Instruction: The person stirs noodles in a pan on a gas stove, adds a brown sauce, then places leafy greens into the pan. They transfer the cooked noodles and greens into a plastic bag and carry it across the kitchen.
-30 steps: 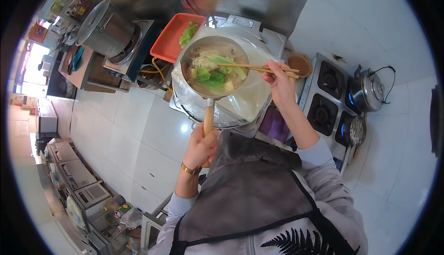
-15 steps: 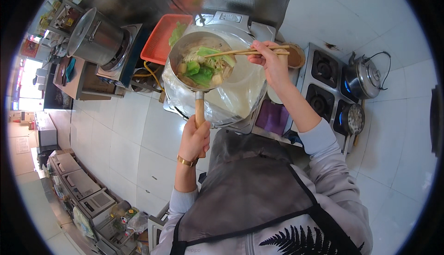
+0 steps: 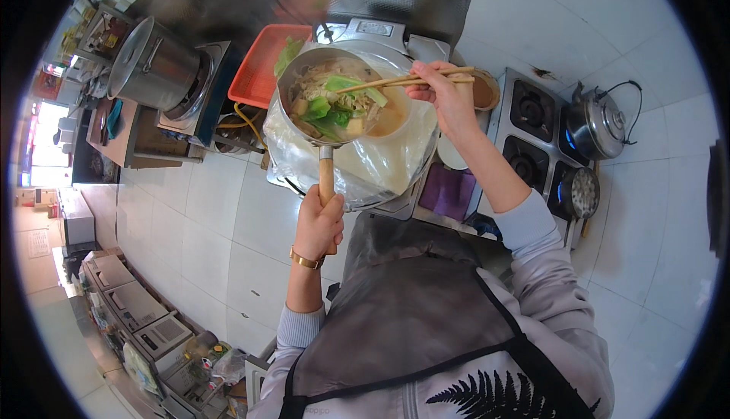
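Note:
My left hand [image 3: 318, 225] is wrapped round the wooden handle of a small metal saucepan [image 3: 287, 88], which is tilted to the right. Noodles, green leaves [image 3: 328, 119] and pale chunks lie inside it. Pinched in my right hand [image 3: 445, 99] is a pair of chopsticks [image 3: 403, 80], their tips on the greens at the pan's right side. Partly hidden below that side is a pale round bowl [image 3: 408, 126] with orange-brown broth [image 3: 390, 119] in it. Clear plastic film [image 3: 365, 168] covers the surface underneath.
An orange basket [image 3: 251, 77] with a leaf stands behind the saucepan to the left. To the right, a gas stove [image 3: 519, 130] carries a kettle [image 3: 597, 126] and a small pan [image 3: 584, 193] over blue flames. A purple cloth [image 3: 449, 191] lies nearer. A tall stockpot [image 3: 160, 65] stands far left.
Orange-brown broth now shows in the bowl at the saucepan's right edge. The saucepan and my left hand have shifted very slightly left. My right hand still grips the chopsticks in the food.

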A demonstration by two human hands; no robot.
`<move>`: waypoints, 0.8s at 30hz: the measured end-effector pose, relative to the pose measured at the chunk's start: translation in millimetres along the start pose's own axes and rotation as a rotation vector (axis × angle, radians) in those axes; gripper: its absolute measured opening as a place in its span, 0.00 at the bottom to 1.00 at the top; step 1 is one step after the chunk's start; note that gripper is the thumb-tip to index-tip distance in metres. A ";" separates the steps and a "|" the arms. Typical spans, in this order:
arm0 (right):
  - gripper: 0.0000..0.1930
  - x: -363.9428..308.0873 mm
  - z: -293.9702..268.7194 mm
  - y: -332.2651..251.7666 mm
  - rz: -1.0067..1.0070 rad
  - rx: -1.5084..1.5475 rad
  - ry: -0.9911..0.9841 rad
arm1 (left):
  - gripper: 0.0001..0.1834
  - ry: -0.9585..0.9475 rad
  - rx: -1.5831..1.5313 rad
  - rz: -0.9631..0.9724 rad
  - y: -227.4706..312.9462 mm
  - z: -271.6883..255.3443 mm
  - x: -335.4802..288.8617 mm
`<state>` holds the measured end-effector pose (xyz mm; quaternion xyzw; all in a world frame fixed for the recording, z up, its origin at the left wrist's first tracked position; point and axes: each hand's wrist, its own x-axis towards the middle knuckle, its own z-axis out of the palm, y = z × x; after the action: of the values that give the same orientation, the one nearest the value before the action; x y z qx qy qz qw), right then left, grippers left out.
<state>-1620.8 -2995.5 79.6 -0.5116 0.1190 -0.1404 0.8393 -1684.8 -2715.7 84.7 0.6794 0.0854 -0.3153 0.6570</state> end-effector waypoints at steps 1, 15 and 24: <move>0.08 0.7 -0.3 -0.9 0.002 -0.006 0.001 | 0.10 0.003 0.003 0.001 0.8 0.2 -0.3; 0.11 26.8 14.2 -34.9 -0.072 -0.246 -0.153 | 0.09 0.030 0.030 0.017 7.3 -0.3 -1.6; 0.13 36.4 70.0 -112.7 -0.154 -0.810 -0.279 | 0.09 0.049 0.029 -0.001 9.1 1.0 -2.5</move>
<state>-1575.7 -3000.0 209.5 -0.8209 0.0116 -0.0741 0.5661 -1682.2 -2717.0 93.8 0.6964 0.0973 -0.3003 0.6445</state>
